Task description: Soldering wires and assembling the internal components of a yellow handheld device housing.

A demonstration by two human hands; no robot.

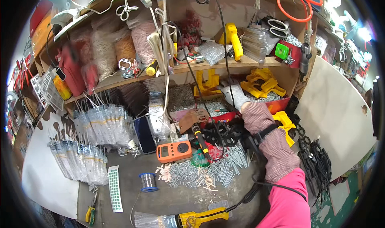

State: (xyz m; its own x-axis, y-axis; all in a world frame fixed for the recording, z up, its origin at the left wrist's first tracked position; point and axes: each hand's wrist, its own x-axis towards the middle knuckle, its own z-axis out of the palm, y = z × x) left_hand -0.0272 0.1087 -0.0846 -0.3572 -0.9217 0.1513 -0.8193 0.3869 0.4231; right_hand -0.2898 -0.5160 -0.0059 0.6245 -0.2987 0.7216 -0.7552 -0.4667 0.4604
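Observation:
My right hand point(236, 95), in a pale glove, reaches to the back of the bench, over the parts bins under the shelf. Its fingertips are partly hidden beside a hanging black cable, so whether they grip anything does not show. Left of it stand yellow plastic handle shells point(207, 83), and below is a red bin of small metal screws point(218, 109). More yellow shells point(262, 83) lie on a screw bin to its right. At the front edge lies a yellow-handled tool point(204, 217) with a clear, plastic-like front part and a black cord. My left hand is out of view.
An orange meter point(173, 151), a soldering iron point(200, 141) and a solder spool point(148, 182) are mid-bench. Metal rods point(228, 164) lie in a heap. Clear-covered parts point(102, 125) stand left, near a phone point(144, 134). Black cords point(315, 164) hang right; cables dangle from above.

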